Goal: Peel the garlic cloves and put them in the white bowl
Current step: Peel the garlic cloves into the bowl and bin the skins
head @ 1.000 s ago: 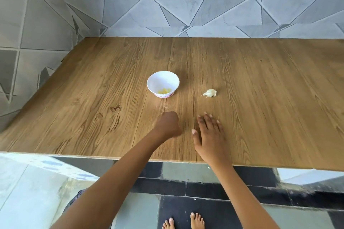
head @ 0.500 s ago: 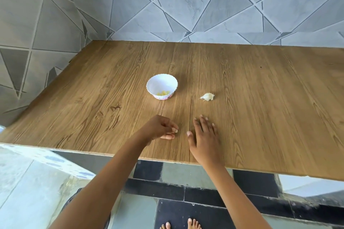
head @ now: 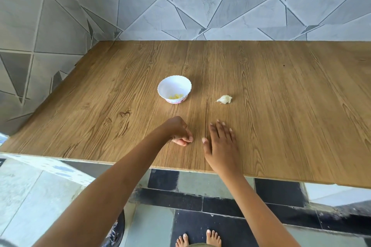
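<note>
A small white bowl point(head: 167, 87) with a scalloped rim stands mid-table and holds some yellowish peeled garlic point(head: 176, 96) at its bottom. To its right lies one garlic clove point(head: 224, 99), still in its pale skin. My left hand point(head: 177, 131) rests on the wood near the front edge, below the bowl. Its fingers are curled under and its fingertips meet the thumb, and I see nothing between them. My right hand point(head: 220, 143) lies flat beside it, palm down with the fingers spread, well short of the clove.
The wooden table point(head: 281, 116) runs back to a grey tiled wall point(head: 200, 2) and meets another wall on the left. Its front edge crosses just behind my wrists. Below it are floor tiles and bare feet point(head: 198, 239).
My left hand has turned from a closed fist to show its curled fingertips facing the right hand, and has drawn slightly nearer. The right hand, bowl and clove have stayed put.
</note>
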`<action>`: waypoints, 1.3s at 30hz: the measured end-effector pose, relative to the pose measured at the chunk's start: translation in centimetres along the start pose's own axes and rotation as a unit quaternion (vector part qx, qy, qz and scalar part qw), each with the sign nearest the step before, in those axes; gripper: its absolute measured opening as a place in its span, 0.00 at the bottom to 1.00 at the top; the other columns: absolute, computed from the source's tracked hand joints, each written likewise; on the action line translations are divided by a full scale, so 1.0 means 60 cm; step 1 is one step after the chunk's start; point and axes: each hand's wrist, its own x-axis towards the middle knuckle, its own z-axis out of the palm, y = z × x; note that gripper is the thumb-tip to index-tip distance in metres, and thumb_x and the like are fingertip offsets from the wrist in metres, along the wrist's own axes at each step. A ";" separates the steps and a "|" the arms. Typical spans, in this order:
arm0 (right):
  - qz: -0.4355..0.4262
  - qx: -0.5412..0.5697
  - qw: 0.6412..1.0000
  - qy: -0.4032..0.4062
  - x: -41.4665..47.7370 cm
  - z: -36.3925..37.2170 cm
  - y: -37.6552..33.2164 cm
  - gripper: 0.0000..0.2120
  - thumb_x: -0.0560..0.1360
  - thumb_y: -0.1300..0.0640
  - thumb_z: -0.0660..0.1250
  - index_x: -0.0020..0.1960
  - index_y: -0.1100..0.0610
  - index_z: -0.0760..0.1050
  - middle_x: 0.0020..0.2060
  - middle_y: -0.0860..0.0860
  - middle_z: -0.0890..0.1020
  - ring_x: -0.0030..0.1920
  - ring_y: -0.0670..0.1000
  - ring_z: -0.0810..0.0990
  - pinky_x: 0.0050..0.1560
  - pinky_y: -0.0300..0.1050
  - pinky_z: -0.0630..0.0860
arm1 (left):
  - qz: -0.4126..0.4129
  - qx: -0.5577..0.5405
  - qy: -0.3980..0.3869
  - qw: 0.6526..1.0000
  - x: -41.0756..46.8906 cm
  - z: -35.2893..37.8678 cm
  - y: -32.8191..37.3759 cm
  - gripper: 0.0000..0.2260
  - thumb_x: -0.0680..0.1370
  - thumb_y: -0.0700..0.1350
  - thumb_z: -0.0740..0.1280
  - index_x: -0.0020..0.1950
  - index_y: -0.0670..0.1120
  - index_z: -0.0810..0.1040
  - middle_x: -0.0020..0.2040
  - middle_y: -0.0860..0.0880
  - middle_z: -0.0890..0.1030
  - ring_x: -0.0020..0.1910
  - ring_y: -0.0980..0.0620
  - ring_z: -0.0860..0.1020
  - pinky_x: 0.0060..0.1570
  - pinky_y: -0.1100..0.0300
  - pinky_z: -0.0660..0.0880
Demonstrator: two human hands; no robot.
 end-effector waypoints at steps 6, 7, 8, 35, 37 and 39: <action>-0.009 0.038 0.999 -0.002 0.000 -0.003 0.002 0.24 0.77 0.49 0.54 0.64 0.63 0.75 0.64 0.61 0.76 0.66 0.60 0.73 0.67 0.57 0.62 | 0.038 0.019 0.022 0.999 -0.003 0.002 -0.008 0.06 0.71 0.33 0.73 0.47 0.35 0.81 0.37 0.45 0.81 0.37 0.54 0.82 0.35 0.67 0.79; -0.015 0.074 0.997 0.005 -0.001 -0.004 0.004 0.21 0.77 0.51 0.58 0.63 0.63 0.75 0.63 0.60 0.76 0.66 0.60 0.72 0.67 0.56 0.63 | 0.050 0.002 0.021 0.999 -0.006 0.000 -0.015 0.05 0.71 0.33 0.73 0.46 0.35 0.81 0.38 0.45 0.82 0.36 0.54 0.82 0.35 0.67 0.79; -0.019 0.129 0.991 0.011 -0.001 -0.006 0.007 0.17 0.77 0.55 0.63 0.62 0.63 0.76 0.63 0.59 0.77 0.66 0.59 0.73 0.67 0.54 0.66 | 0.063 -0.031 0.017 0.997 -0.008 -0.001 -0.024 0.05 0.71 0.33 0.72 0.46 0.35 0.81 0.38 0.44 0.82 0.35 0.55 0.82 0.36 0.66 0.80; -0.134 0.354 0.921 -0.096 0.038 -0.056 -0.018 0.06 0.76 0.68 0.64 0.42 0.61 0.70 0.35 0.44 0.72 0.35 0.39 0.71 0.36 0.31 0.66 | 0.111 -0.232 -0.058 0.964 -0.035 -0.010 -0.057 0.02 0.74 0.36 0.69 0.42 0.39 0.80 0.33 0.48 0.83 0.35 0.56 0.82 0.39 0.66 0.79; -0.158 0.324 0.930 -0.076 0.040 -0.052 -0.018 0.06 0.74 0.70 0.64 0.41 0.62 0.70 0.35 0.45 0.72 0.35 0.38 0.70 0.35 0.31 0.65 | 0.094 -0.252 -0.060 0.961 -0.033 -0.009 -0.057 0.02 0.74 0.36 0.69 0.41 0.38 0.79 0.33 0.47 0.82 0.34 0.56 0.82 0.38 0.66 0.79; -0.128 0.331 0.930 -0.098 0.038 -0.047 -0.020 0.06 0.75 0.68 0.65 0.41 0.60 0.70 0.35 0.48 0.74 0.33 0.39 0.70 0.34 0.32 0.66 | 0.099 -0.244 -0.034 0.964 -0.032 -0.004 -0.057 0.02 0.74 0.35 0.69 0.42 0.37 0.79 0.33 0.46 0.82 0.34 0.56 0.82 0.37 0.67 0.79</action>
